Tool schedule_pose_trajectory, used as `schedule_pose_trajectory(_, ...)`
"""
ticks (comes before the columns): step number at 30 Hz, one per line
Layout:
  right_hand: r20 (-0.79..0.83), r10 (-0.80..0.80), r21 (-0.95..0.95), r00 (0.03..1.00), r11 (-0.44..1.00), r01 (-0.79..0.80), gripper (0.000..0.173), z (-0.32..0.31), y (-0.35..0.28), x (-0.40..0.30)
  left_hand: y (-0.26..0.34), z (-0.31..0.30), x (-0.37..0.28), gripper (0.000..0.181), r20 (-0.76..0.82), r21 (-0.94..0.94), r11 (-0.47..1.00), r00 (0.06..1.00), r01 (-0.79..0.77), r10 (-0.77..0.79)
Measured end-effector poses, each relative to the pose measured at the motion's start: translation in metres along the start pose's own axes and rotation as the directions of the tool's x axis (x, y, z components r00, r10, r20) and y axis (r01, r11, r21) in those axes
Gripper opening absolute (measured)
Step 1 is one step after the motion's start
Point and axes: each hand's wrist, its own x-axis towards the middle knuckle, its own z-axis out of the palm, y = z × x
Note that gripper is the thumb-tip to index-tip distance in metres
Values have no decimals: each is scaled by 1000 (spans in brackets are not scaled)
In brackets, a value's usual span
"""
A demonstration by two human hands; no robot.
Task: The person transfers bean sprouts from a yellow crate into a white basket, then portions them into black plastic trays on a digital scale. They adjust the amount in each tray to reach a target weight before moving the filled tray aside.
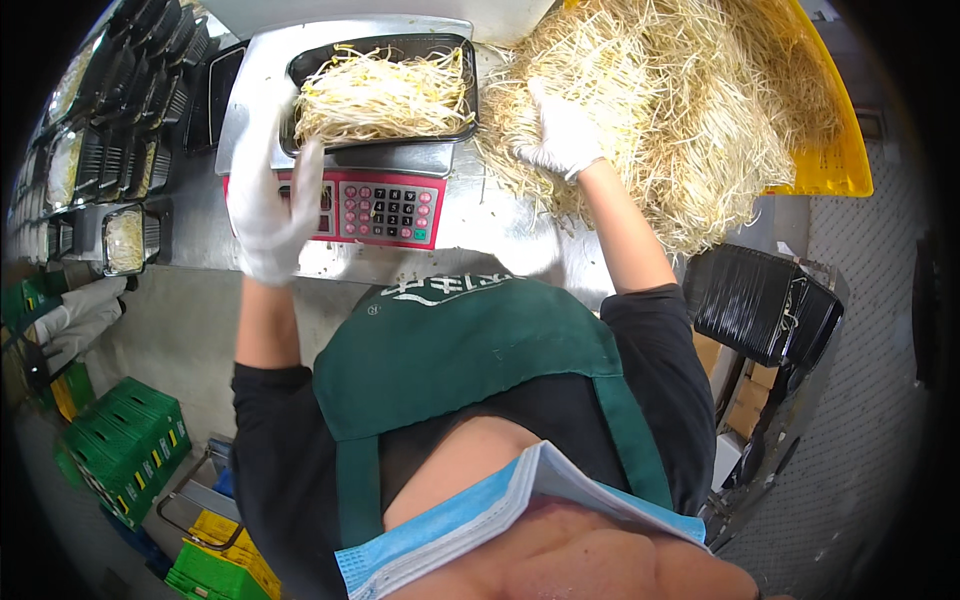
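Note:
My left hand (270, 187), in a white glove, is blurred at the left end of a black plastic tray (471, 82). Its thumb stands apart from the fingers, and nothing shows between them. Bean sprouts (382, 97) are heaped in that tray. Under it is the metal pan (420, 159) of a weighing scale with a red keypad panel (439, 202); my left hand covers part of the panel. My right hand (559, 139), also gloved, rests in a large pile of bean sprouts (675, 127), thumb and fingers spread. Whether it grips any sprouts is unclear.
A yellow crate (832, 169) lies behind the pile at right. Stacked black trays (761, 304) stand near my right elbow. Rows of packed trays (131, 240) line the left side of the metal table (191, 244). Green crates (127, 442) stand on the floor at lower left.

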Motion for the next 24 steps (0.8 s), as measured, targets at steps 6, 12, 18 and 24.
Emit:
schedule_pose_trajectory(6, 169, 136, 10, 976, 990, -140, 95, -22, 15, 26, -50, 28, 49, 57, 412, 289, 933, 908, -215, 81)
schedule_pose_trajectory(12, 53, 233, 350, 971, 906, -237, 83, -16, 9, 9, -43, 33, 42, 49, 557, 252, 960, 830, -118, -44)
schedule_pose_trajectory(18, -50, 614, 998, 788, 8, 57, 61, -30, 64, -48, -46, 35, 44, 46, 598, 231, 972, 794, -36, -113)
schedule_pose_trajectory(24, -97, 524, 995, 846, 84, 62, 60, -118, 60, -84, -52, 38, 38, 47, 592, 280, 960, 791, -26, -152)
